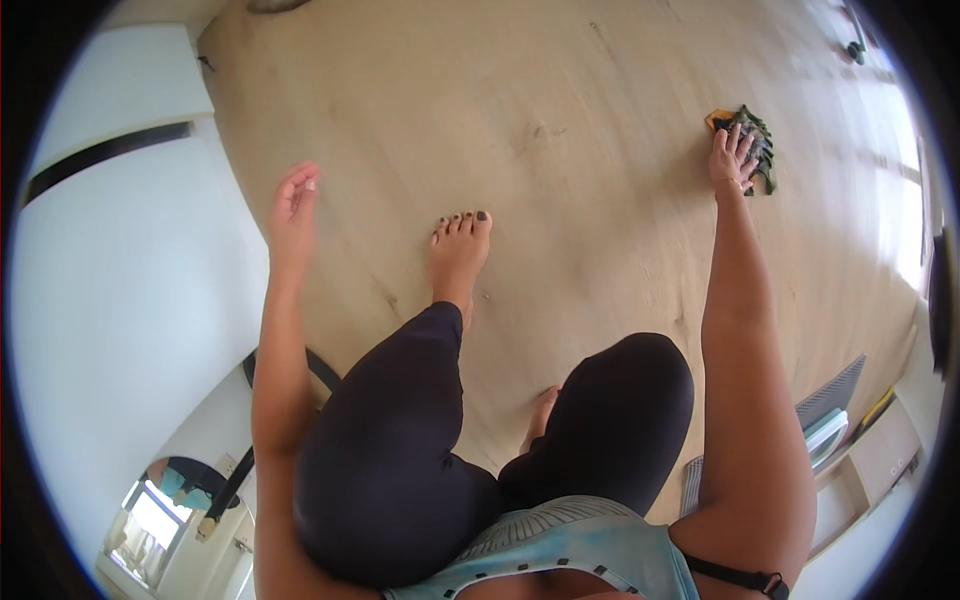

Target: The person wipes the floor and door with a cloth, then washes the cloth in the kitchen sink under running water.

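Note:
Out to the right, my right hand (733, 158) presses down on a crumpled dark green patterned cloth (762, 150) with an orange-yellow edge, which lies on the wood-look floor (580, 150). The fingers are spread over the cloth, and a thin bracelet circles the wrist. My left hand (294, 192) is on the left side, away from the cloth, with its fingers curled loosely together and nothing visible in them. Between the hands, a bare foot (462, 243) rests on the floor, and both knees are bent in dark leggings.
A white cabinet or panel (140, 240) with a dark slot runs along the left. Grey mat-like pieces (835, 390) and a low shelf (880, 460) stand at the lower right. Bright light enters at the right edge. A dark round object (275, 4) is at the top edge.

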`<state>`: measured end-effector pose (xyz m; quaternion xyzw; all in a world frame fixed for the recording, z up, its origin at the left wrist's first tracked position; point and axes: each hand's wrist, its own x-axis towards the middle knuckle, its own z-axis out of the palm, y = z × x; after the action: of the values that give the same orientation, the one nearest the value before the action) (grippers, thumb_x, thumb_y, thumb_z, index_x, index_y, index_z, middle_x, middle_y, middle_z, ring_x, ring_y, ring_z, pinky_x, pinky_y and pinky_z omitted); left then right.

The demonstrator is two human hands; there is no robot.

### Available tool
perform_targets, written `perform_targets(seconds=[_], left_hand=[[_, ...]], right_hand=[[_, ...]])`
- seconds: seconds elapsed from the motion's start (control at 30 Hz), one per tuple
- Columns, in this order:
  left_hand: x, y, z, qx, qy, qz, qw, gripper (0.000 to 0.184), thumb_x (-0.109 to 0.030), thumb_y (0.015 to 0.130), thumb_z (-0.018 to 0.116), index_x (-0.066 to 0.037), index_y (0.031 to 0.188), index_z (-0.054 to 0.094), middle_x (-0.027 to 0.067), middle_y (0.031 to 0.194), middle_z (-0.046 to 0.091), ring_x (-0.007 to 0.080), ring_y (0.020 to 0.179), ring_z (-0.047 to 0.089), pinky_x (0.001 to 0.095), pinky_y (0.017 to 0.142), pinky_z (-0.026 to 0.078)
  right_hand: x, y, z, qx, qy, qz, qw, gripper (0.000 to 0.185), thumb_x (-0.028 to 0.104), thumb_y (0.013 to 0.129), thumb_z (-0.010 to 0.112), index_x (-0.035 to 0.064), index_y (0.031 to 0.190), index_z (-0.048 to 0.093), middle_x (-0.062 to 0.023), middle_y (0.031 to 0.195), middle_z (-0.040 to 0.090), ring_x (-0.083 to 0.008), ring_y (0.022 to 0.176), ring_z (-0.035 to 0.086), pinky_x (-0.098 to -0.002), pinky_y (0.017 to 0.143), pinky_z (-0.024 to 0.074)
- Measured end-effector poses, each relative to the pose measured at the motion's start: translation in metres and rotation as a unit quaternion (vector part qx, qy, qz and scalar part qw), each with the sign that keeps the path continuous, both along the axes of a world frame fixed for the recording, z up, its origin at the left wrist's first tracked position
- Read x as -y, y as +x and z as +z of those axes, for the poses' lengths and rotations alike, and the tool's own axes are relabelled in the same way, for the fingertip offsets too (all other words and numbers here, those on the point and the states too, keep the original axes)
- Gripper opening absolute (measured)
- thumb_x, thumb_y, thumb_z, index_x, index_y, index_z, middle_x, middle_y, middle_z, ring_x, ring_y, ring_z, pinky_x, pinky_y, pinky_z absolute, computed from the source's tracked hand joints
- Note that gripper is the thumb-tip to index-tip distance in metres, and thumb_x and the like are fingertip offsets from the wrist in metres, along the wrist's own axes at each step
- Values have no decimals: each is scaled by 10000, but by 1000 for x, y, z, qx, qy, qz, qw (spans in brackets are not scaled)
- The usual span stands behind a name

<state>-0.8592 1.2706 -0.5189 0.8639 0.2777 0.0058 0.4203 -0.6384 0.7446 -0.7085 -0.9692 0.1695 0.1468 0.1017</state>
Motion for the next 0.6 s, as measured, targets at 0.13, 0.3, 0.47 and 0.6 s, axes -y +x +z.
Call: perform_targets(seconds=[0.13, 0.3, 0.47, 0.6], left_hand=[[2, -43, 36, 40, 36, 8, 999, 233, -150, 946, 501, -26, 1119, 596, 56, 1259, 518, 149, 1079, 537, 279, 932, 420], [12, -93, 82, 4, 154, -34, 987, 217, -154, 925, 529, -54, 1094, 622, 53, 1254, 524, 143, 1047, 529, 269, 866, 435], [26, -82, 154, 12, 161, 16, 987, 248, -200, 941, 506, -59, 1114, 616, 49, 1248, 551, 176, 1105, 535, 301, 921, 415], [56, -59, 185, 95, 90, 96, 987, 297, -261, 948, 500, -80, 1167, 590, 59, 1227, 581, 201, 1148, 539, 331, 963, 394]], right_hand=[[-102, -43, -2, 92, -15, 147, 985, 631, 613, 922, 230, 328, 1477, 136, 27, 1562, 13, -372, 1416, 31, -595, 1092, 17], [-177, -112, 16, 108, -78, 527, 839, 538, 570, 947, 236, 423, 1453, 126, 111, 1547, 67, -267, 1422, 108, -536, 1119, 132], [-85, -70, 2, 48, -58, 342, 937, 518, 524, 959, 261, 450, 1447, 103, 126, 1549, 10, -260, 1432, 39, -529, 1128, 67], [-29, -45, 0, 3, -64, 244, 968, 530, 554, 943, 227, 466, 1444, 78, 121, 1550, -27, -274, 1433, 8, -551, 1120, 40]])
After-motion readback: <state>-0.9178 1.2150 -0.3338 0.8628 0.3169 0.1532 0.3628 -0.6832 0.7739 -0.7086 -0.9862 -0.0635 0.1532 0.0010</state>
